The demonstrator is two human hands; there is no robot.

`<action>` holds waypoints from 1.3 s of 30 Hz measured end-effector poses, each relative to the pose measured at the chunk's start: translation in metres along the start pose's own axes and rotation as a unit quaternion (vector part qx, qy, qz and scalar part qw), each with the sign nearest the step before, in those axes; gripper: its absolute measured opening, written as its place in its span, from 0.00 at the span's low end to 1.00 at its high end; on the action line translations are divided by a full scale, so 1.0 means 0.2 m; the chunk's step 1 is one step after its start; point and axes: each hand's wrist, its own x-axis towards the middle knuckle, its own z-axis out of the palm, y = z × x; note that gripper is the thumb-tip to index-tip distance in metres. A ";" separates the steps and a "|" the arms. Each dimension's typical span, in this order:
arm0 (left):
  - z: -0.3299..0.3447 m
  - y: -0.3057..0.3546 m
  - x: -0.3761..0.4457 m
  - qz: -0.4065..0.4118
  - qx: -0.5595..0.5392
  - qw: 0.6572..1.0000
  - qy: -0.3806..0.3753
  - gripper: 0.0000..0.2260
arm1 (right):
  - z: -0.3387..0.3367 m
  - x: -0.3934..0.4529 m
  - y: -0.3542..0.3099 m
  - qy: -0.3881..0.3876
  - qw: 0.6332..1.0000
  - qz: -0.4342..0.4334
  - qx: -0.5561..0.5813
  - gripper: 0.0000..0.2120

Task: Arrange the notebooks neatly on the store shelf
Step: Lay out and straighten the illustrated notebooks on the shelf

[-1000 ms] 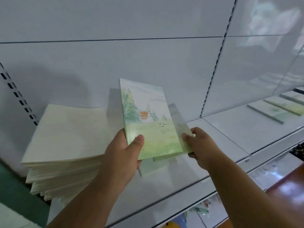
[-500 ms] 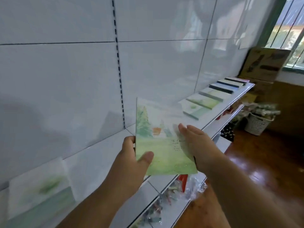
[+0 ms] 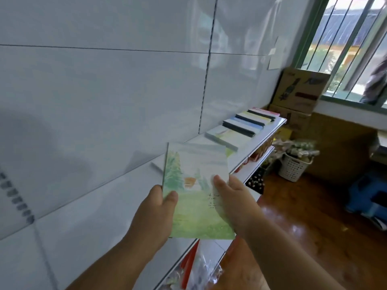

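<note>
A notebook (image 3: 193, 189) with a green meadow and pine trees on its cover is held above the white shelf (image 3: 100, 208). My left hand (image 3: 156, 212) grips its left edge, thumb on the cover. My right hand (image 3: 232, 204) holds its right side, fingers laid over the cover and thumb hidden behind. Farther right along the shelf lies a row of notebooks (image 3: 243, 127) side by side, some with dark spines. The nearest of them (image 3: 222, 138) has a pale green cover.
The white back panel (image 3: 104, 97) rises behind the shelf. A lower shelf (image 3: 209, 260) holds packaged goods. Cardboard boxes (image 3: 299, 91) stand at the shelf's far end under a window. A white basket (image 3: 293, 166) and a blue object (image 3: 368, 197) sit on the wooden floor.
The view has swung right, away from the pale stack of notebooks at the left. The held notebook has travelled right along the shelf, and my right hand now lies over its cover.
</note>
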 end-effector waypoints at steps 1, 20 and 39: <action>0.08 0.03 0.10 0.008 -0.001 1.000 -0.006 0.08 | -0.06 0.11 -0.01 0.006 1.000 0.013 -0.007 0.34; 1.23 0.27 1.20 -0.093 0.015 0.985 0.147 0.12 | -0.60 1.92 -0.09 -0.208 0.953 -0.017 -0.219 0.11; 1.20 0.20 1.44 -0.238 0.342 0.884 0.213 0.21 | -0.24 2.26 -0.13 -0.260 0.734 -0.227 -0.585 0.19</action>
